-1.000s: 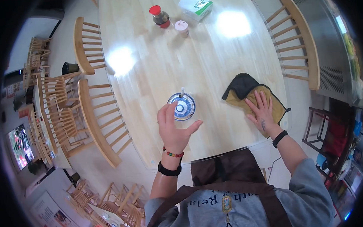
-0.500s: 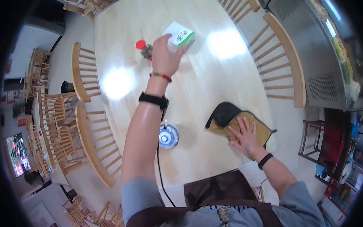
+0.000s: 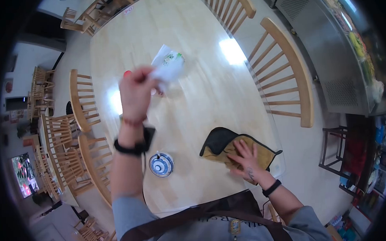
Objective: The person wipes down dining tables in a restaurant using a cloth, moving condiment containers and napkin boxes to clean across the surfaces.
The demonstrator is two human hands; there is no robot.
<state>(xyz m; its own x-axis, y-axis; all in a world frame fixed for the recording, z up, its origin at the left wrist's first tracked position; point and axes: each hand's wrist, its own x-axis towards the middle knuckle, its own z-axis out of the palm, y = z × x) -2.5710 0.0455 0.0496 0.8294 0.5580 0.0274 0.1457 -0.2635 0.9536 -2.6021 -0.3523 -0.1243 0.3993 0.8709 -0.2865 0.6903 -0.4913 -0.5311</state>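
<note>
Left hand (image 3: 134, 92) far forward, right hand (image 3: 248, 162) flat

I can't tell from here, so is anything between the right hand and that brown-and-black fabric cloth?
Nothing visible: the right hand rests on the brown side of the brown-and-black fabric cloth.
</note>
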